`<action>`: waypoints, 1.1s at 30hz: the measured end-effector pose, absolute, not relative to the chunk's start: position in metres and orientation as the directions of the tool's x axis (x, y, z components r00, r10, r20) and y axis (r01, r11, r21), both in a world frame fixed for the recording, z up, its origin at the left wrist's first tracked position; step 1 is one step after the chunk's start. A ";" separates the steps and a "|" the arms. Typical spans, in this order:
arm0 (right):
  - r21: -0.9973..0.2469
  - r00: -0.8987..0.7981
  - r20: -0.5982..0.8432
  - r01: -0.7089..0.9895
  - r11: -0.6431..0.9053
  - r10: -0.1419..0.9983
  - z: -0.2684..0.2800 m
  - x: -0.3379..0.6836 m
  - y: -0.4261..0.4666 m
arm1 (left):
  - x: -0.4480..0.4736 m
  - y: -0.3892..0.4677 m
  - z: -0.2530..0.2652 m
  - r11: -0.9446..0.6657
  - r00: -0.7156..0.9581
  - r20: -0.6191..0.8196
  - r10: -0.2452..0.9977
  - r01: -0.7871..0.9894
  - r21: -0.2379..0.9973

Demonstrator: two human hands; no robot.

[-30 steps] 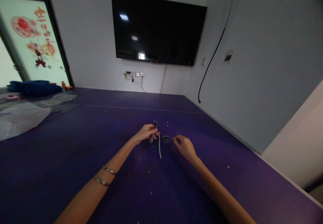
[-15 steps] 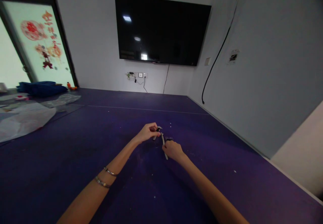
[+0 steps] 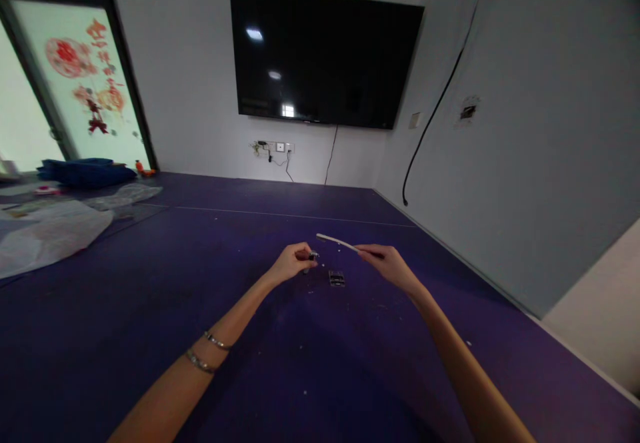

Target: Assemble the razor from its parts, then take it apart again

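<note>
The right hand (image 3: 384, 262) had lifted the pale stick (image 3: 339, 241), pinching one end, arm outstretched. The left hand (image 3: 293, 264) clasped a dark object (image 3: 313, 256).

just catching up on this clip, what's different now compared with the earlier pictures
The right hand has taken hold of the pale stick, which lay on the purple surface, and lifted it, its free end now pointing left. The left hand still holds its dark item, now turned. The small dark piece stays on the surface.
</note>
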State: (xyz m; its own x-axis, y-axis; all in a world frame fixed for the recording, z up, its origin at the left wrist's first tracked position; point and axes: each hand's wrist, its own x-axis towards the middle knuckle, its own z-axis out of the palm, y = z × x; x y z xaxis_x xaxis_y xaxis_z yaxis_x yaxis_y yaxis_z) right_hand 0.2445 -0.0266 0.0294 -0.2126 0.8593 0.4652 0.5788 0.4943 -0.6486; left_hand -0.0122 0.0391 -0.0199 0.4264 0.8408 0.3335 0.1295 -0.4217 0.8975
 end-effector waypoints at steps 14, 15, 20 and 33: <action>-0.538 -0.281 0.492 0.646 0.541 0.824 0.043 0.240 -0.041 | -0.006 0.022 -0.008 -0.405 0.435 0.349 0.830 0.040 0.914; -0.547 -0.264 0.496 0.645 0.534 0.827 0.043 0.241 -0.041 | -0.005 0.021 -0.008 -0.402 0.424 0.351 0.835 0.033 0.915; -0.576 -0.330 0.449 0.604 0.551 0.830 0.043 0.243 -0.039 | -0.006 0.023 -0.010 -0.414 0.417 0.351 0.838 0.067 0.908; -0.577 -0.302 0.464 0.610 0.543 0.833 0.039 0.244 -0.037 | -0.009 0.025 -0.015 -0.442 0.420 0.368 0.829 0.090 0.893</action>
State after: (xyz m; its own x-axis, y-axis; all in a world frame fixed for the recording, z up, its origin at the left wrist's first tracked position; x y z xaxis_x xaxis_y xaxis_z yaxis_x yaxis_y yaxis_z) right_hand 0.2442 -0.0369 0.0392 -0.3020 0.8327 0.4641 0.6101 0.5429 -0.5771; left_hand -0.0087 0.0247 -0.0151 0.4197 0.8295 0.3685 0.0897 -0.4419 0.8926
